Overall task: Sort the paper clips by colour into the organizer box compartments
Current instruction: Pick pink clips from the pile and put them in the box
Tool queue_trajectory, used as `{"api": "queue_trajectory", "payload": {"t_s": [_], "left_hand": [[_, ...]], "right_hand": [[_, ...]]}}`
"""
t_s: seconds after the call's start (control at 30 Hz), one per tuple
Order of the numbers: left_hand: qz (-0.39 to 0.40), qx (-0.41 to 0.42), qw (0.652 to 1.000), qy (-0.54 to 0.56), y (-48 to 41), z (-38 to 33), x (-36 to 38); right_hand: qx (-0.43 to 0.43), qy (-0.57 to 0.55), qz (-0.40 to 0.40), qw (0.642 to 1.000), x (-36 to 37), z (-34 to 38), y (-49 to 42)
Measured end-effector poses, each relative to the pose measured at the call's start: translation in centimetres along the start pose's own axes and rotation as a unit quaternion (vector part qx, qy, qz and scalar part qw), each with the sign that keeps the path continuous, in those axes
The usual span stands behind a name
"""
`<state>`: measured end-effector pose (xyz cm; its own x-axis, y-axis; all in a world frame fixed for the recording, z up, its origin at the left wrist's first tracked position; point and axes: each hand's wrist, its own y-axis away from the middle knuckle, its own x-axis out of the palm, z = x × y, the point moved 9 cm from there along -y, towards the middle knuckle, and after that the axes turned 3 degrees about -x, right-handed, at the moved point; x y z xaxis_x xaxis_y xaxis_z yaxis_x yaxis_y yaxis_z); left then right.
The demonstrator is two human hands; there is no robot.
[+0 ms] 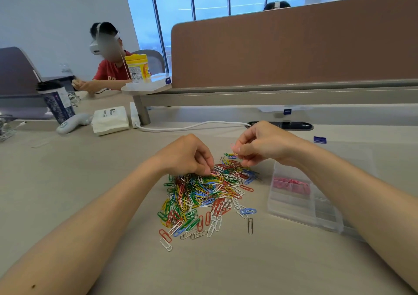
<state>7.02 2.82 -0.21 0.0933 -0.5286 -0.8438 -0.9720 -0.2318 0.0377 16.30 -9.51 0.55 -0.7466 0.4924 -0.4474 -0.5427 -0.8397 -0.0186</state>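
Note:
A heap of mixed-colour paper clips [208, 195] lies on the beige desk in front of me. My left hand [190, 155] reaches down into the far edge of the heap, its fingertips pinching at a clip there. Above the heap's far right corner, my right hand [262, 145] pinches a pink paper clip [233, 146] between thumb and fingers. A clear plastic organizer box [291, 206] sits to the right of the heap, partly under my right forearm. One of its compartments holds several pink clips [290, 185].
A white cable [192, 126] runs across the desk behind my hands. Further left are a tissue pack [110, 119], a dark patterned cup [57, 102] and a grey handheld device [72, 123]. A brown partition [294, 46] closes the far side. Another person sits at the back left.

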Motion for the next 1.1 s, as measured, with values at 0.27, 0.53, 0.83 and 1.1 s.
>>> {"api": "queue_trajectory", "payload": {"t_s": [0.27,0.53,0.83,1.1], "left_hand": [[-0.040,0.047,0.998,0.028,-1.0,-3.5,-0.2],[-0.021,0.132,0.991,0.006,-3.6,-10.7,3.9],[0.002,0.164,0.986,-0.016,-3.9,-11.9,5.0],[-0.039,0.092,0.995,0.007,-1.0,-5.0,-0.1]], "right_hand": [[0.040,0.097,0.005,0.994,-3.1,-1.0,1.9],[0.109,0.243,0.054,0.962,-6.6,-3.1,5.1],[0.113,0.270,0.085,0.952,-6.4,-3.4,4.8],[0.013,0.270,0.080,0.959,-2.4,0.5,2.3]]}}
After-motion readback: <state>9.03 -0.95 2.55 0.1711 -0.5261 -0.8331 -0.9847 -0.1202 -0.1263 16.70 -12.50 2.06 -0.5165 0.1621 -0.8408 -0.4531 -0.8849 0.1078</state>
